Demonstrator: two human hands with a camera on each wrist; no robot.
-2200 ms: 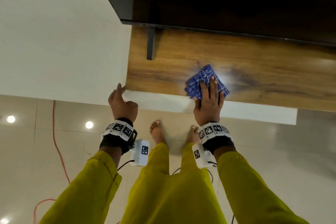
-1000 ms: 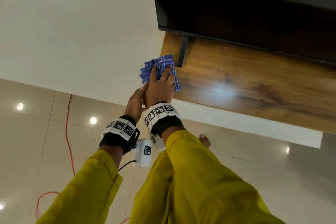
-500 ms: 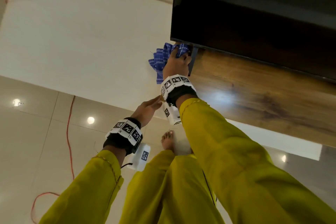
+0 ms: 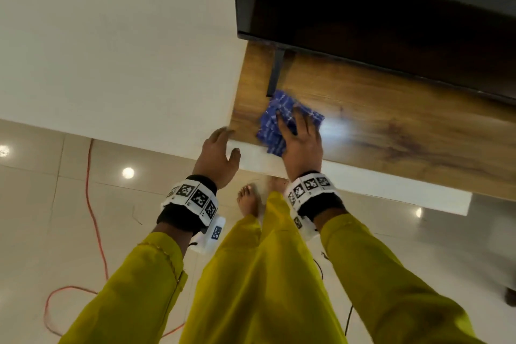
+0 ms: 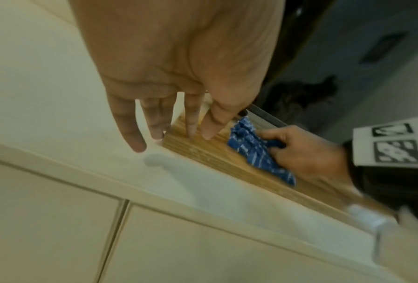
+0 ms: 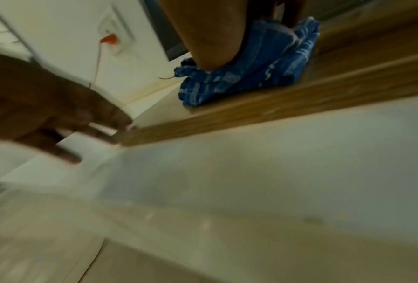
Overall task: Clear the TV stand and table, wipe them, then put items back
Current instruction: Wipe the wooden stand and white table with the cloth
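Note:
A folded blue patterned cloth [image 4: 275,123] lies on the wooden top of the TV stand [image 4: 391,120], near its left front corner and just in front of the TV's thin black leg [image 4: 275,72]. My right hand [image 4: 296,131] lies on top of the cloth with spread fingers and presses it to the wood; the right wrist view shows the cloth [image 6: 251,72] bunched under the palm. My left hand [image 4: 229,142] holds nothing. Its straight fingers [image 5: 158,132] touch the stand's left front corner.
The black TV [image 4: 377,8] overhangs the back of the stand, leaving a low gap above the wood. A cream wall [image 4: 111,36] is to the left. An orange cable [image 4: 96,232] trails over the tiled floor. My bare feet [image 4: 248,201] stand close to the white base.
My right hand has drawn the cloth forward and to the right, from behind the TV's left leg to the front corner. My left hand has risen to touch the stand's corner.

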